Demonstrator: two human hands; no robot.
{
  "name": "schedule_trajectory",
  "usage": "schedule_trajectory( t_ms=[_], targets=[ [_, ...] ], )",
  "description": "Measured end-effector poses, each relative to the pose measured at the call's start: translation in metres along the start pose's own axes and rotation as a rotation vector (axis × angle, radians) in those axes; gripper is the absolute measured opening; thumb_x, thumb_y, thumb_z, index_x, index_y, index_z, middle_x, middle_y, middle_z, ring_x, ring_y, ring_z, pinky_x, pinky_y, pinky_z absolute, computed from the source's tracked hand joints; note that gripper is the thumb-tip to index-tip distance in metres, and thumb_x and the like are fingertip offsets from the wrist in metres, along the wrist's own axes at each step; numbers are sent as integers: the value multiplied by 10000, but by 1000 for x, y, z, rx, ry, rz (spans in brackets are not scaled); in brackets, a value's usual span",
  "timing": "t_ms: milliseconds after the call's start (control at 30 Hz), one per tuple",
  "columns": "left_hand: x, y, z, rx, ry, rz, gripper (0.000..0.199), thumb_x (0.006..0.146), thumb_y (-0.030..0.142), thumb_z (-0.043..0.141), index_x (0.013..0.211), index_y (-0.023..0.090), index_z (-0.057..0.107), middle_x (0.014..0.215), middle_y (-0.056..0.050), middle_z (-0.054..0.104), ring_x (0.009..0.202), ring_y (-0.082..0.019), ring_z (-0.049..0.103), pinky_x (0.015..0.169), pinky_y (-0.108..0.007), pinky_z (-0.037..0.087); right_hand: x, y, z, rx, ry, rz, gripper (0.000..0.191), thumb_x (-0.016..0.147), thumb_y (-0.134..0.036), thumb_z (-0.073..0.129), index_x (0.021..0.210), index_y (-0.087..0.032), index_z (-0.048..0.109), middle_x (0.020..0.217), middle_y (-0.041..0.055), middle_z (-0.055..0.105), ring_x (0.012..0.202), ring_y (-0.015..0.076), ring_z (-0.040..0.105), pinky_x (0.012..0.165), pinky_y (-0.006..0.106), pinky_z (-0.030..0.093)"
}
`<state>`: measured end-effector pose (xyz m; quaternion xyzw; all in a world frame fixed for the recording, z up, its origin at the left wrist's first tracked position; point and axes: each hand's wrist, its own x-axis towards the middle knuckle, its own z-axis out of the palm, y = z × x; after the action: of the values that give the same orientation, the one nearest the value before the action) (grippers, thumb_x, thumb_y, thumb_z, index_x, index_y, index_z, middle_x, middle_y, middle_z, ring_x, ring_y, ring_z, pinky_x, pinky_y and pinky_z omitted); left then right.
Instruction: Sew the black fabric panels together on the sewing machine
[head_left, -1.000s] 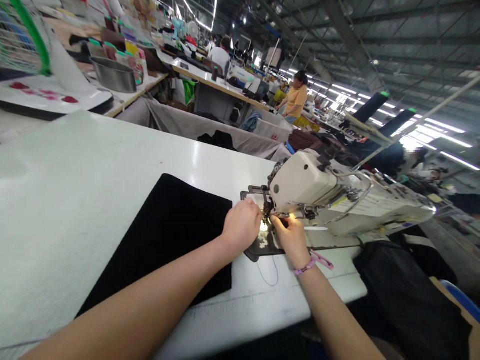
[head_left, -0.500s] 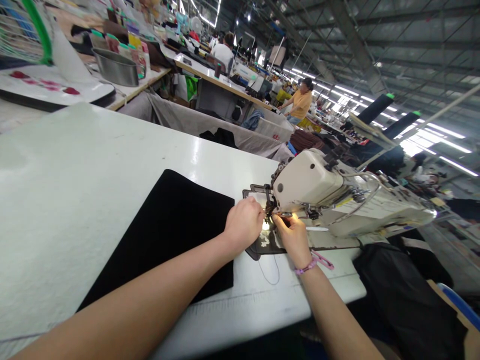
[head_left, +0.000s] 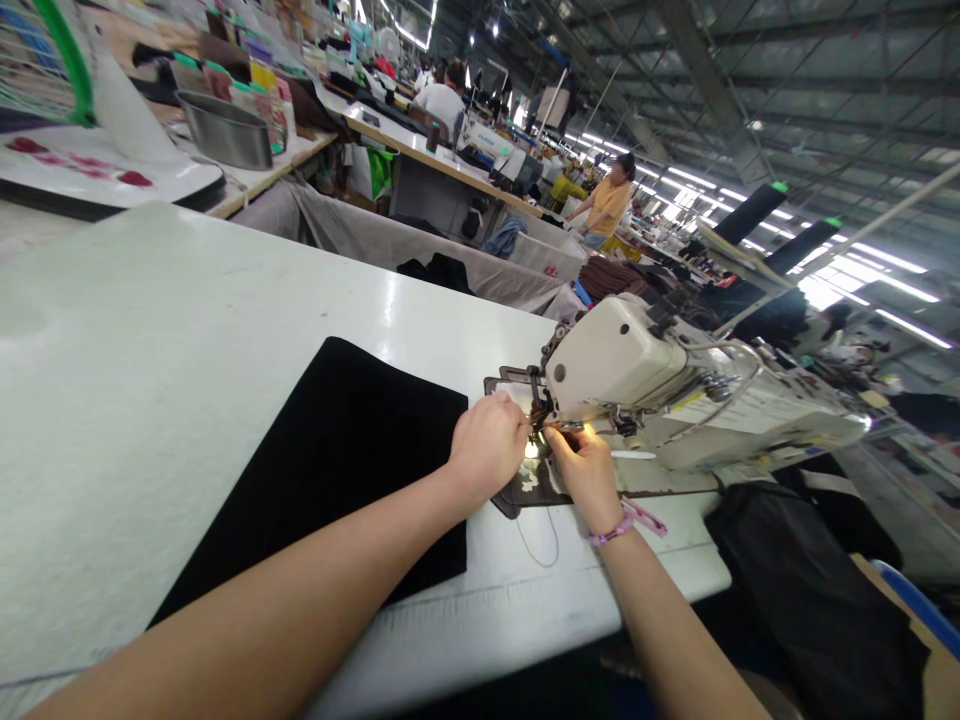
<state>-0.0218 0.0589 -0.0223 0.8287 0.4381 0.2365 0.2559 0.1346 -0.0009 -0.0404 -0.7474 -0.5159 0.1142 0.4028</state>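
Note:
A cream sewing machine (head_left: 607, 355) stands on the white table, its needle area lit by a small lamp. My left hand (head_left: 491, 440) is closed with the fingertips at the left of the needle and presser foot (head_left: 537, 405). From the right, my right hand (head_left: 585, 465) reaches the same spot, thumb and forefinger pinched together. Whatever the fingers pinch is too small to make out. A loose thread (head_left: 541, 560) curves over the table below the machine bed. Black fabric (head_left: 360, 440) lies flat on the table, partly under my left forearm.
Pink thread snips (head_left: 646, 517) lie beside my right wrist. A metal tin (head_left: 227, 130) and bottles stand on the neighbouring table at upper left. Black cloth (head_left: 810, 590) hangs at lower right. Two dark thread cones (head_left: 757, 215) rise behind the machine. Two people work farther back.
Both hands keep their places at the needle, with hardly any visible movement. The view has shifted very slightly.

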Motion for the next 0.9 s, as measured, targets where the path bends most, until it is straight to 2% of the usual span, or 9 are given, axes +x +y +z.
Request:
schedule_trajectory(
  t_ms=[900],
  targets=[
    [0,2,-2,45,-14,-16,286,911,203,468,764,197,714,943,-57,672,924,-204,641,765,-294,492,1,2,1,1,-1,-25,347,768,-507,582,688,-186,687,708,80,711,679,235,627,638,330,448]
  ],
)
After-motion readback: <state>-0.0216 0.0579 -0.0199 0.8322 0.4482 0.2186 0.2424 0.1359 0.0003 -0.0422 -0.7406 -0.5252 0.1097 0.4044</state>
